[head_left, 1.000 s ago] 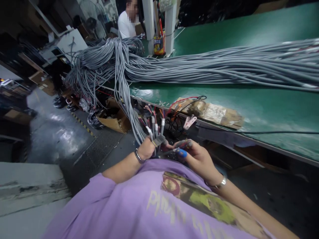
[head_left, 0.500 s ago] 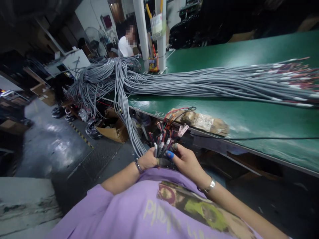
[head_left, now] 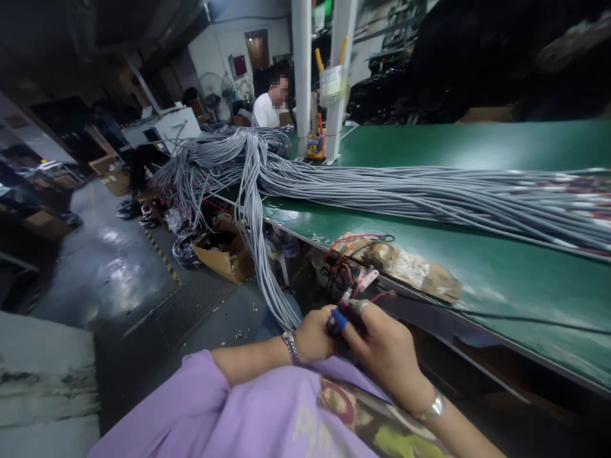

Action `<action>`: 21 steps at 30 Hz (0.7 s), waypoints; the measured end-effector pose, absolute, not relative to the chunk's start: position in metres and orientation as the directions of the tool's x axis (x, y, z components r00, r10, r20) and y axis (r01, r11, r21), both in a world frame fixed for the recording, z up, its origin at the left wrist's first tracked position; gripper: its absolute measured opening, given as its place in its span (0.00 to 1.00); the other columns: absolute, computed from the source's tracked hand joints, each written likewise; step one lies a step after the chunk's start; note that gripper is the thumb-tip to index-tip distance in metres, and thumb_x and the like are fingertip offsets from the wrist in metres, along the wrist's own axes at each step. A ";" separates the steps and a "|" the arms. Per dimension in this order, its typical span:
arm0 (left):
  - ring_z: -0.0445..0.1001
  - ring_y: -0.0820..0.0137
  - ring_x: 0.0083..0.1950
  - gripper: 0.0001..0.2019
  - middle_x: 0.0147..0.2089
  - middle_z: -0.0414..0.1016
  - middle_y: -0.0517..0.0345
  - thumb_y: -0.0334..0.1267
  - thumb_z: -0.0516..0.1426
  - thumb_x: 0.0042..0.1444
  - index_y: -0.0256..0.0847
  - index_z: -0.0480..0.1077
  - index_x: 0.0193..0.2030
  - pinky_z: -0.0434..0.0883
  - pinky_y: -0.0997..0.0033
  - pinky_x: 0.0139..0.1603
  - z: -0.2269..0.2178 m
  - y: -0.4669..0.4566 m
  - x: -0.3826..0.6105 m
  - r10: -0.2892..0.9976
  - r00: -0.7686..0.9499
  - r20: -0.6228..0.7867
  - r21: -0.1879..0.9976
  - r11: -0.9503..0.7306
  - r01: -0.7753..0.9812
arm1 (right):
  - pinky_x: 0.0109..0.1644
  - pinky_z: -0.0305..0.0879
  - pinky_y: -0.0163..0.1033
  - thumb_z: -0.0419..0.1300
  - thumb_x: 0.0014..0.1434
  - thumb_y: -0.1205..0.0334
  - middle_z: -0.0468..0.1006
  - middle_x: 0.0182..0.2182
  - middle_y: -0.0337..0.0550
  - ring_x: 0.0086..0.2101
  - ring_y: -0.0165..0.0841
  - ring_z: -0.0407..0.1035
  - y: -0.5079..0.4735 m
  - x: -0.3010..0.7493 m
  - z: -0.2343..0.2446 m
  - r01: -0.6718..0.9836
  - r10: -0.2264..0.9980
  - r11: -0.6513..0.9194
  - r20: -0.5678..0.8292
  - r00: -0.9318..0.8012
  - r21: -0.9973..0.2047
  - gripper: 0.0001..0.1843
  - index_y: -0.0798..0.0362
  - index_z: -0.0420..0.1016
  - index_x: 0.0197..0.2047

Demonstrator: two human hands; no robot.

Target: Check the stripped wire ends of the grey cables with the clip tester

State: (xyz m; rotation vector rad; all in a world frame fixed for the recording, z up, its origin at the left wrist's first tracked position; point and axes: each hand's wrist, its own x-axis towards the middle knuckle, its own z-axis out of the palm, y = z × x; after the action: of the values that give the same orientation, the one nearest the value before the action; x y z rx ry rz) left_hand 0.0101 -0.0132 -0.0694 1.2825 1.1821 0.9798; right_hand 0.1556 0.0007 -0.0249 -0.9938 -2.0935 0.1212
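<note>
In front of the purple shirt (head_left: 248,413), just off the near edge of the green surface (head_left: 525,280), cable ends (head_left: 347,294) with coloured wires are gathered between two hands. They are enclosed by the curled fingers of the left hand (head_left: 315,334), by which the grip is partly hidden. The fingers of the right hand (head_left: 386,343) are drawn close together at the same ends, its thumb covered by a blue cap (head_left: 340,318); whether a wire is pinched there cannot be told. A hanging bundle (head_left: 258,254) of grey cable is draped from the surface towards the left wrist. Along the surface a long bundle (head_left: 382,184) is laid out. Beyond the hands are seen a pink clip (head_left: 366,278) and a taped strip (head_left: 405,270). On the floor, a cardboard box (head_left: 226,264) is placed beside the hanging bundle.
</note>
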 end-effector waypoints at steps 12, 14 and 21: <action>0.72 0.71 0.29 0.34 0.28 0.76 0.64 0.40 0.74 0.09 0.36 0.76 0.33 0.74 0.67 0.36 -0.061 0.009 0.001 0.836 0.454 -0.307 0.892 0.420 -0.170 | 0.36 0.71 0.36 0.54 0.62 0.58 0.80 0.34 0.42 0.32 0.37 0.75 -0.008 0.201 -0.035 0.308 0.762 0.637 0.520 -0.386 -0.706 0.08 0.47 0.74 0.40; 0.69 0.73 0.24 0.31 0.24 0.74 0.65 0.42 0.74 0.11 0.36 0.75 0.30 0.72 0.71 0.29 -0.059 0.010 0.004 0.836 0.421 -0.352 0.870 0.459 -0.183 | 0.38 0.71 0.39 0.55 0.61 0.54 0.79 0.34 0.43 0.33 0.39 0.75 -0.011 0.204 -0.036 0.301 0.833 0.531 0.424 -0.355 -0.792 0.10 0.47 0.75 0.40; 0.69 0.73 0.19 0.23 0.19 0.70 0.61 0.49 0.73 0.26 0.36 0.67 0.20 0.66 0.75 0.20 -0.030 0.011 -0.008 0.889 0.220 -0.401 0.830 0.454 -0.324 | 0.26 0.66 0.37 0.52 0.61 0.46 0.74 0.24 0.43 0.23 0.35 0.68 -0.008 0.206 -0.034 0.336 0.856 0.489 0.369 -0.361 -0.805 0.17 0.48 0.74 0.33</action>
State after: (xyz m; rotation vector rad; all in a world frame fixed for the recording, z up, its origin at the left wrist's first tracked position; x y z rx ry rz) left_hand -0.0077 0.0110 -0.0297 0.6792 1.0178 0.9347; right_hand 0.2064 -0.0077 -0.0338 -0.9877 -1.9175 0.8057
